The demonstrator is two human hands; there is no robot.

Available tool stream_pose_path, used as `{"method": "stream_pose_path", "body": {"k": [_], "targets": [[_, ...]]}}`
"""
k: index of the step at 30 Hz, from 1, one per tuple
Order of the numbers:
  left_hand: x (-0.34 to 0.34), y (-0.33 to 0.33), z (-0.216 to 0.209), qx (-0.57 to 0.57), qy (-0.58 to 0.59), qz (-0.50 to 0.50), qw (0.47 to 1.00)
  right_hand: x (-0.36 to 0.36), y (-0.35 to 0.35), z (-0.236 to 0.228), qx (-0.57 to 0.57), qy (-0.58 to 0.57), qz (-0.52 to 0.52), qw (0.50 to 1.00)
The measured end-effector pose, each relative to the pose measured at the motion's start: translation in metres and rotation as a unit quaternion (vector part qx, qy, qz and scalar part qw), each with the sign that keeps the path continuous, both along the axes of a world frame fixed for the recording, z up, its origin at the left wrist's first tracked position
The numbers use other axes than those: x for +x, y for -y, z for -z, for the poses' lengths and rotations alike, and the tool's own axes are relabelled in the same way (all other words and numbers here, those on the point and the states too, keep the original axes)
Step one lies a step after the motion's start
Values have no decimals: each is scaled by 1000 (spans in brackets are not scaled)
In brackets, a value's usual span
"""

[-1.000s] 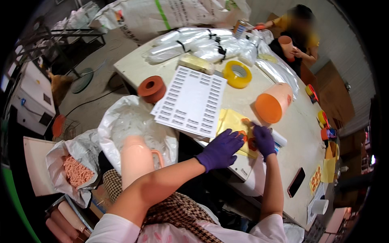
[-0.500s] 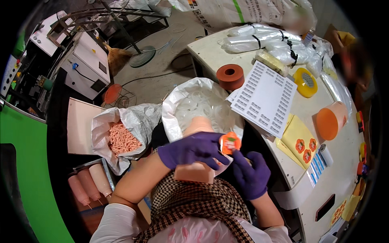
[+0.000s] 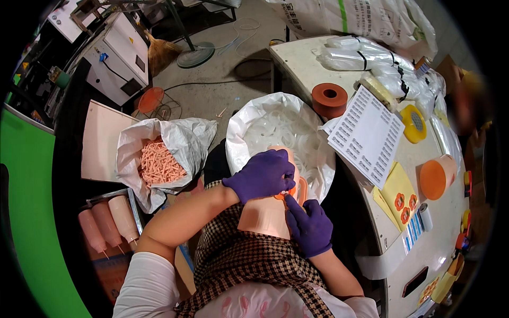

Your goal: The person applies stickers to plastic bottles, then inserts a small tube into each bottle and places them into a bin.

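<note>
A peach-coloured plastic jug (image 3: 263, 218) lies tilted on my lap, its handle (image 3: 303, 190) to the right. My left hand (image 3: 262, 175), in a purple glove, rests across the jug with its fingers curled closed at the upper edge of an orange sticker (image 3: 279, 196). Most of that sticker is covered by my fingers; it lies against the jug's side. My right hand (image 3: 310, 225), also gloved in purple, stretches its index finger onto the sticker, with the thumb held apart and nothing in its grasp.
Behind the jug stands a white sack of clear plastic rings (image 3: 265, 124). To the left are a sack of peach sticks (image 3: 159, 164) and several bottles (image 3: 124, 220). The right-hand table bears a brown tape roll (image 3: 330, 100), printed sheets (image 3: 366, 138), yellow sticker sheets (image 3: 395, 196) and an orange cup (image 3: 433, 179).
The orange sticker has moved down and left from above the jug onto its side. My left fingers have curled in, and my right index finger now touches the sticker. The view has shifted slightly.
</note>
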State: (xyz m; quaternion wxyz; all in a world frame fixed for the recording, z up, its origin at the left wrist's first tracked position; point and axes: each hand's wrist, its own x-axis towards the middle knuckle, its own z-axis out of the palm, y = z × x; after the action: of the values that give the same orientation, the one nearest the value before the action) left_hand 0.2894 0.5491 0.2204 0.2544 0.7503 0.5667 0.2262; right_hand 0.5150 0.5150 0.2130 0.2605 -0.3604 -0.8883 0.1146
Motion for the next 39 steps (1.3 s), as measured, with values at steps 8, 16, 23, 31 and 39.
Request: {"method": "stream_pose_path", "body": {"k": [8,16,23,31,39], "targets": [[3,22,32,103,-3,-63,993,15,-3,-8,-259,143,-49,954],[33,0,-4,189,-94,-67,975,101,-52,-67,-129,-13,125,984],[104,-79,14,282,-104,84,950,81,-139,-50,-47,56,180,981],[103,-84,9,282,-81,99,951,65,-147,-25,-42,125,237,962],[-15,-102,18,237,87,-49,966,114,-199,3,-399,-381,220,804]]}}
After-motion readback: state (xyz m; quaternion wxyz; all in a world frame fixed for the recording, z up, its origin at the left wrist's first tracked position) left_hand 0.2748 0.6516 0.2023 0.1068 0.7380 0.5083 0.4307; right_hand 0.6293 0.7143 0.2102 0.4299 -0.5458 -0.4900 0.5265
